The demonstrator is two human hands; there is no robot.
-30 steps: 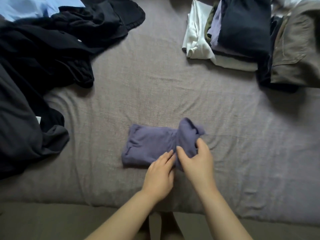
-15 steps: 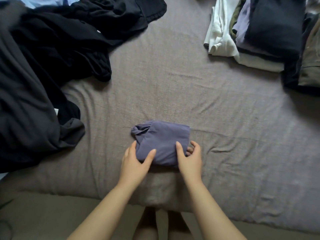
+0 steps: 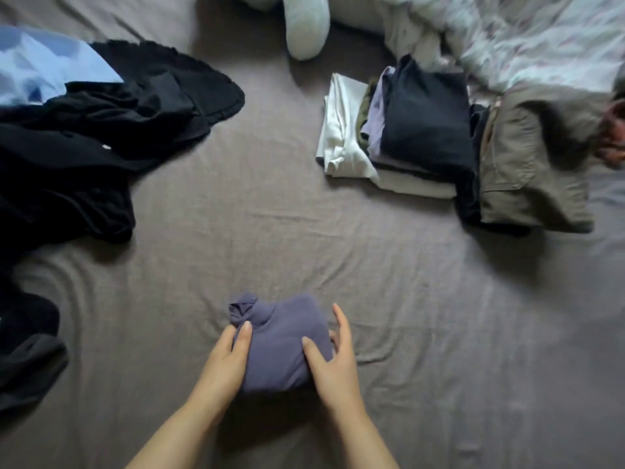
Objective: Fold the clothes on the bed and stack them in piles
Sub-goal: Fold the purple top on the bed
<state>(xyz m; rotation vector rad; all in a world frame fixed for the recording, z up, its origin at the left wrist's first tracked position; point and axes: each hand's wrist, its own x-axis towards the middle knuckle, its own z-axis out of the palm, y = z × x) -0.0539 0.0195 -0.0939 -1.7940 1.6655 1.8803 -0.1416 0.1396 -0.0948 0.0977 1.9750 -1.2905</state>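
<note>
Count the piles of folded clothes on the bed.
2, both far right: a stack topped by a dark navy garment, and beside it a pile topped by khaki trousers. More may be hidden beyond the right edge.

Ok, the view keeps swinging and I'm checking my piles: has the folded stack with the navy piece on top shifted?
No. The folded stack still sits tight against the khaki garment on its right, layers unchanged. Only the camera moved.
</note>
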